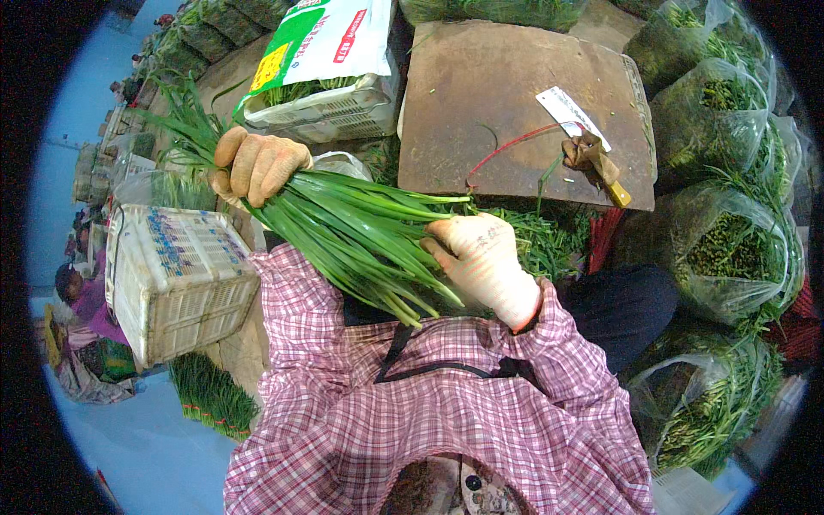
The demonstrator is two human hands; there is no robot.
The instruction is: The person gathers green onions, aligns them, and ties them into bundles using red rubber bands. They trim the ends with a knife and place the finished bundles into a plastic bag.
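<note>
My left hand (261,164), in a tan knit work glove, is closed around a loose bunch of long flat green leaves (351,232), which look like garlic chives. The leaf tips fan out to the upper left of the fist, and the pale stem ends point to the lower right. At those stem ends is my right hand (486,261), in a paler glove, with thumb and forefinger against the stalks. Whether it pinches any of them is hidden. Under the right hand lie loose green trimmings (547,244).
Ahead is a worn brown board (476,84) bearing a red cord (512,151), a white strip (570,112) with writing, and a yellow handle (619,194) with brown wrapping. Plastic crates (183,283) stand left. Bagged greens (727,251) line the right. Tied bundles (212,396) lie lower left, near another person (96,296).
</note>
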